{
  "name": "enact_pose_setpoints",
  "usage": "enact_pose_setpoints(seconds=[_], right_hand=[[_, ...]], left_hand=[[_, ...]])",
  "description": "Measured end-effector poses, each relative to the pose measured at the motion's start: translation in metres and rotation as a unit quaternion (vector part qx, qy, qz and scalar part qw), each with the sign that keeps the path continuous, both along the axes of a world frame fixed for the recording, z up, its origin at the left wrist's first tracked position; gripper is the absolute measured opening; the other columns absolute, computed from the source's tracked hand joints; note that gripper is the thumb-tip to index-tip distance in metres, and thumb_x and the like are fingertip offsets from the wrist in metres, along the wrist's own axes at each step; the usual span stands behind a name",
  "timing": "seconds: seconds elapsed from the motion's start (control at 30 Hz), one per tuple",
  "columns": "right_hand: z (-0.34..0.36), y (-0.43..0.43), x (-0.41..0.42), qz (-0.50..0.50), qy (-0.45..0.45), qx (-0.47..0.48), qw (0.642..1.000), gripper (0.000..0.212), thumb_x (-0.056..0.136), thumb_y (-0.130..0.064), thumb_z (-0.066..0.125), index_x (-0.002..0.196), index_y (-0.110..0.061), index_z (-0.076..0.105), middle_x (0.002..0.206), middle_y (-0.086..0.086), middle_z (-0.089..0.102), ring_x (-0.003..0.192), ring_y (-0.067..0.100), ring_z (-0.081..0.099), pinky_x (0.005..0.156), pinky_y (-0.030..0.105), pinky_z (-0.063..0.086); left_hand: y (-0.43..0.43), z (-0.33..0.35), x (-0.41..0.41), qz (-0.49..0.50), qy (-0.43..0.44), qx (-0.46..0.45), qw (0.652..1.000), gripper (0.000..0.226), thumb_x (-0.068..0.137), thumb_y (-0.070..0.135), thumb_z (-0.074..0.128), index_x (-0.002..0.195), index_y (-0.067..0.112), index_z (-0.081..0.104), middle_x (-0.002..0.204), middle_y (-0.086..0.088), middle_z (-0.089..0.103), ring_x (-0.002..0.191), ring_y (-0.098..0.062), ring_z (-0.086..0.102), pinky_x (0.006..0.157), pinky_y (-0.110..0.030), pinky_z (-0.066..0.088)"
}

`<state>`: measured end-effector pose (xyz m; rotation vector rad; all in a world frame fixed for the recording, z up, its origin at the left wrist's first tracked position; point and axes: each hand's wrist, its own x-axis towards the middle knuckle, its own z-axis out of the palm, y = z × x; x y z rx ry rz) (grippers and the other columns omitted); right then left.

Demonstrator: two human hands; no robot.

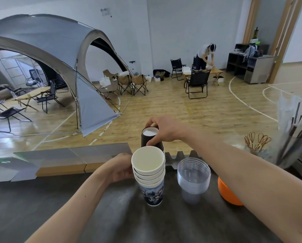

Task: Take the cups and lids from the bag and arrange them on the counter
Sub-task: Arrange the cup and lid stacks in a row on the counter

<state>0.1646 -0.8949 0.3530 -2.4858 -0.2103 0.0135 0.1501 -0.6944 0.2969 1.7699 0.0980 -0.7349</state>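
A stack of several printed paper cups (151,179) stands upright on the dark counter (58,207). My left hand (120,168) wraps around the stack from its left side. Behind it stands a stack of black cups (149,137), upside down with a white base on top. My right hand (161,129) grips that top cup from above with its fingertips. To the right sits a stack of clear plastic cups (193,178). No bag and no lids are visible.
An orange object (229,193) lies under my right forearm at the right. Holders with straws and stirrers (294,137) stand at the counter's far right. A wood-edged ledge (62,170) runs along the counter's back. Beyond lies a hall with a tent, chairs and a person.
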Motion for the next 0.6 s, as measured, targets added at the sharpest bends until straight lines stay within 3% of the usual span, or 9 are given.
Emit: enact_pose_setpoints(seconds=[0.13, 0.27, 0.4, 0.5, 0.57, 0.6], right_hand=[[-0.022, 0.001, 0.001, 0.001, 0.012, -0.023, 1.0, 0.069, 0.066, -0.029, 0.089, 0.126, -0.023, 0.055, 0.129, 0.001, 0.06, 0.108, 0.018, 0.055, 0.084, 0.028, 0.045], [-0.028, 0.0, 0.003, -0.002, 0.016, 0.0, 1.0, 0.07, 0.066, -0.026, 0.089, 0.127, -0.023, 0.054, 0.129, 0.002, 0.059, 0.107, 0.017, 0.054, 0.087, 0.029, 0.045], [-0.026, -0.001, 0.001, 0.005, 0.023, 0.001, 1.0, 0.079, 0.066, -0.029, 0.089, 0.134, -0.023, 0.05, 0.133, 0.003, 0.057, 0.118, 0.021, 0.054, 0.094, 0.031, 0.045], [-0.013, -0.008, -0.009, 0.011, 0.008, 0.004, 1.0, 0.09, 0.066, -0.038, 0.089, 0.143, -0.026, 0.042, 0.137, 0.003, 0.055, 0.121, 0.02, 0.054, 0.099, 0.033, 0.046], [0.003, -0.017, -0.022, 0.011, -0.032, -0.008, 0.999, 0.078, 0.07, -0.038, 0.086, 0.138, -0.025, 0.048, 0.128, -0.001, 0.06, 0.115, 0.014, 0.058, 0.096, 0.033, 0.05], [0.012, -0.022, -0.03, 0.015, -0.046, -0.011, 0.999, 0.066, 0.075, -0.033, 0.083, 0.132, -0.022, 0.054, 0.121, -0.002, 0.064, 0.111, 0.012, 0.06, 0.094, 0.032, 0.052]], left_hand=[[-0.002, -0.013, -0.002, -0.005, 0.016, -0.012, 1.0, 0.015, 0.095, 0.007, 0.059, 0.094, 0.001, 0.072, 0.098, -0.021, 0.067, 0.094, -0.034, 0.059, 0.086, -0.046, 0.047], [-0.004, -0.017, -0.004, -0.004, 0.022, -0.027, 0.999, 0.017, 0.096, 0.009, 0.058, 0.089, 0.004, 0.072, 0.085, -0.015, 0.073, 0.089, -0.032, 0.063, 0.094, -0.05, 0.048], [0.0, -0.013, -0.009, -0.024, 0.007, -0.007, 1.0, 0.013, 0.094, 0.011, 0.063, 0.096, 0.004, 0.074, 0.099, -0.019, 0.072, 0.094, -0.032, 0.063, 0.101, -0.054, 0.048], [0.009, -0.003, -0.016, -0.042, -0.067, 0.059, 0.995, 0.021, 0.094, 0.004, 0.056, 0.098, 0.01, 0.075, 0.087, -0.013, 0.072, 0.076, -0.021, 0.062, 0.079, -0.042, 0.056], [0.022, 0.012, -0.025, -0.065, -0.146, 0.124, 0.979, 0.029, 0.094, 0.002, 0.051, 0.104, 0.017, 0.072, 0.077, 0.0, 0.074, 0.064, -0.012, 0.065, 0.065, -0.028, 0.053], [0.031, 0.019, -0.03, -0.068, -0.196, 0.149, 0.967, 0.032, 0.094, 0.001, 0.049, 0.107, 0.019, 0.071, 0.079, 0.003, 0.076, 0.068, -0.011, 0.069, 0.063, -0.024, 0.054]])
